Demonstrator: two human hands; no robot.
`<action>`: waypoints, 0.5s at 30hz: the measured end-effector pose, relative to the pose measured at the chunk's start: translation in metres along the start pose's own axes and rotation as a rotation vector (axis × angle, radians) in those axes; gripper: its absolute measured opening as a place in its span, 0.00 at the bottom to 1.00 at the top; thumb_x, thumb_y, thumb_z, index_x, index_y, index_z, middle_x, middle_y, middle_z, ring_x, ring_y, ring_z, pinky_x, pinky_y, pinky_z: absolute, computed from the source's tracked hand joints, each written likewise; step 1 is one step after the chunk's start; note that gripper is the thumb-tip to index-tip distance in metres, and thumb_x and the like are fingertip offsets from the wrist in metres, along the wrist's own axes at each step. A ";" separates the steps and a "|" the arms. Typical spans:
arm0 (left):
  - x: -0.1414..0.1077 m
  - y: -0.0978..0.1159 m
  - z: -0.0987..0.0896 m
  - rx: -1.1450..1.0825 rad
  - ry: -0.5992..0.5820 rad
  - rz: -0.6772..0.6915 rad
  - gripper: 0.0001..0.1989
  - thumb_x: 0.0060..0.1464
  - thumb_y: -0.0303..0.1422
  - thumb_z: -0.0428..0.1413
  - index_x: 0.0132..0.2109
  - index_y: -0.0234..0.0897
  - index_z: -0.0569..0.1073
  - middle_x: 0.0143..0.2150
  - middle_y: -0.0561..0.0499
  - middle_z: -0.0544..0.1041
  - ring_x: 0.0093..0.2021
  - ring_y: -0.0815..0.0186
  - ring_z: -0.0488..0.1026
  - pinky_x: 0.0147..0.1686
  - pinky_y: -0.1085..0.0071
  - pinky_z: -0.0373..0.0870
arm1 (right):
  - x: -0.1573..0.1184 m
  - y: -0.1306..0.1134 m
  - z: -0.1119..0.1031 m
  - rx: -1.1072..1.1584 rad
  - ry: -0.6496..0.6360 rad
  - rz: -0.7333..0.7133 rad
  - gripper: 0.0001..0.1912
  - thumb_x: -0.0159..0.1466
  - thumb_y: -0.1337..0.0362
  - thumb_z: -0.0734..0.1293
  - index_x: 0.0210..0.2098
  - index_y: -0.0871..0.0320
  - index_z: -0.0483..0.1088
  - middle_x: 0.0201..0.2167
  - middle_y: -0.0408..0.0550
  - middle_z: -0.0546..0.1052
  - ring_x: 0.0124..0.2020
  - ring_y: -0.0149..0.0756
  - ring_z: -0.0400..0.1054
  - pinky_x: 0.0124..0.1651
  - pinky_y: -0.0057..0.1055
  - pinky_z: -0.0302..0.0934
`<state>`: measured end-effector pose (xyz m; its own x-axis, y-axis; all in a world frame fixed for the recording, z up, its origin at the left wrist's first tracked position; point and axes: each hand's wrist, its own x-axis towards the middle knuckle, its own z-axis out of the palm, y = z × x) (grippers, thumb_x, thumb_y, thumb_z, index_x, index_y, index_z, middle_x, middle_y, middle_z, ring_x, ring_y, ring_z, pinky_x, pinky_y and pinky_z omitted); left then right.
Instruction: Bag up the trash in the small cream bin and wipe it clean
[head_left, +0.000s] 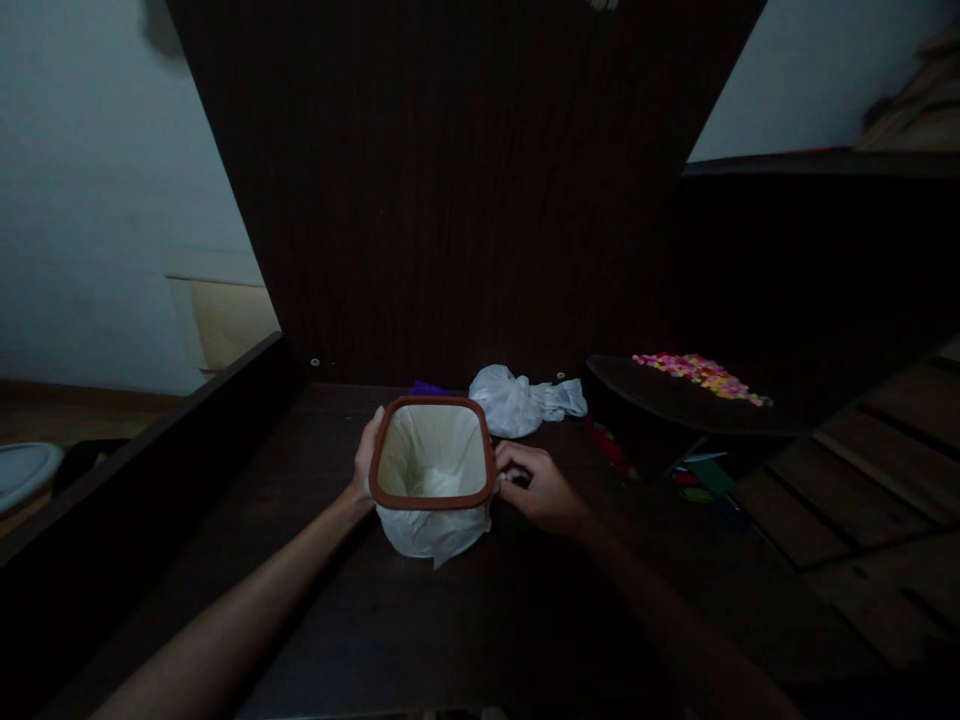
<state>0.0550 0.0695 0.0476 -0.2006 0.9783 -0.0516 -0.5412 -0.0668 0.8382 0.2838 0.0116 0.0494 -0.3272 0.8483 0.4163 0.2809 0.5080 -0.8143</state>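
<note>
One camera sits on the person's head; it faces forward and down, over the arms point(262, 595), which come up from below the fingers point(529, 460); the left hand point(365, 455) and the right hand point(544, 490) show a bit below the middle, quite near; the bin point(431, 502) between the fingers is seen from above, so its inside shows; the view is wide; it takes in the tall dark board point(450, 200) past the fingers and the pale wall point(97, 180) well to their left.
</note>
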 end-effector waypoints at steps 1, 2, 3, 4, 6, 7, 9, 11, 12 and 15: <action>0.000 0.001 0.001 0.002 0.013 -0.002 0.10 0.55 0.38 0.60 0.28 0.39 0.78 0.26 0.52 0.82 0.51 0.52 0.81 0.52 0.64 0.79 | 0.001 0.002 -0.002 0.045 0.024 0.031 0.03 0.57 0.69 0.68 0.29 0.56 0.70 0.31 0.45 0.73 0.32 0.32 0.67 0.32 0.27 0.59; 0.000 0.001 0.003 0.003 0.021 -0.004 0.10 0.55 0.38 0.60 0.29 0.39 0.78 0.27 0.52 0.82 0.50 0.52 0.81 0.52 0.64 0.79 | 0.001 0.004 -0.004 0.103 0.033 0.059 0.03 0.56 0.69 0.69 0.30 0.56 0.71 0.33 0.45 0.73 0.34 0.33 0.68 0.33 0.28 0.60; -0.001 0.002 0.004 0.005 0.025 -0.006 0.10 0.55 0.38 0.60 0.29 0.39 0.79 0.27 0.52 0.82 0.50 0.52 0.81 0.52 0.64 0.79 | 0.002 0.005 -0.006 0.172 0.031 0.076 0.05 0.55 0.68 0.70 0.31 0.56 0.72 0.34 0.46 0.74 0.35 0.35 0.69 0.35 0.29 0.62; -0.002 0.003 0.004 0.006 0.028 -0.009 0.09 0.55 0.38 0.60 0.29 0.39 0.79 0.27 0.52 0.82 0.50 0.52 0.81 0.52 0.64 0.79 | 0.003 0.007 -0.008 0.249 0.026 0.086 0.07 0.53 0.66 0.71 0.33 0.56 0.73 0.36 0.47 0.74 0.37 0.35 0.69 0.36 0.29 0.63; -0.004 0.005 0.005 0.008 0.027 -0.015 0.09 0.54 0.37 0.61 0.29 0.40 0.79 0.28 0.52 0.83 0.51 0.52 0.80 0.52 0.65 0.79 | 0.005 0.008 -0.009 0.390 0.033 0.099 0.10 0.53 0.63 0.72 0.36 0.55 0.73 0.40 0.48 0.74 0.38 0.36 0.69 0.37 0.30 0.63; -0.004 0.005 0.004 0.007 0.024 -0.019 0.09 0.55 0.37 0.61 0.29 0.40 0.79 0.28 0.51 0.83 0.52 0.52 0.80 0.53 0.65 0.79 | 0.006 0.009 -0.009 0.429 0.051 0.109 0.12 0.54 0.62 0.72 0.37 0.55 0.73 0.40 0.47 0.74 0.37 0.35 0.69 0.36 0.30 0.63; -0.005 0.005 0.003 0.001 0.015 -0.026 0.09 0.56 0.37 0.60 0.29 0.39 0.79 0.29 0.51 0.83 0.52 0.53 0.80 0.53 0.66 0.79 | 0.007 0.008 -0.007 0.444 0.082 0.139 0.15 0.55 0.60 0.73 0.41 0.54 0.72 0.38 0.46 0.73 0.33 0.33 0.68 0.34 0.29 0.62; -0.004 0.003 0.001 -0.012 0.002 -0.036 0.10 0.58 0.37 0.59 0.31 0.39 0.79 0.30 0.50 0.83 0.51 0.54 0.80 0.52 0.66 0.79 | 0.008 0.007 -0.002 0.406 0.066 0.163 0.19 0.55 0.59 0.75 0.44 0.53 0.70 0.35 0.44 0.72 0.31 0.32 0.67 0.34 0.29 0.63; -0.003 0.002 0.000 -0.020 -0.006 -0.040 0.10 0.58 0.37 0.58 0.32 0.38 0.79 0.30 0.50 0.83 0.49 0.54 0.81 0.51 0.66 0.79 | 0.009 0.006 0.001 0.379 0.061 0.165 0.20 0.56 0.58 0.75 0.44 0.53 0.69 0.34 0.43 0.72 0.31 0.32 0.67 0.34 0.29 0.63; 0.001 -0.002 -0.002 -0.045 -0.051 -0.049 0.10 0.59 0.36 0.58 0.32 0.39 0.79 0.29 0.51 0.83 0.46 0.55 0.82 0.49 0.66 0.79 | 0.011 0.004 0.006 0.276 0.094 0.126 0.14 0.58 0.56 0.73 0.39 0.54 0.70 0.33 0.44 0.71 0.32 0.33 0.67 0.34 0.30 0.63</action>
<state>0.0540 0.0699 0.0449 -0.1320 0.9892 -0.0631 -0.5858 -0.0265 0.8100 0.2754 0.0221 0.0487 -0.2171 0.9185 0.3304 0.0542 0.3493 -0.9354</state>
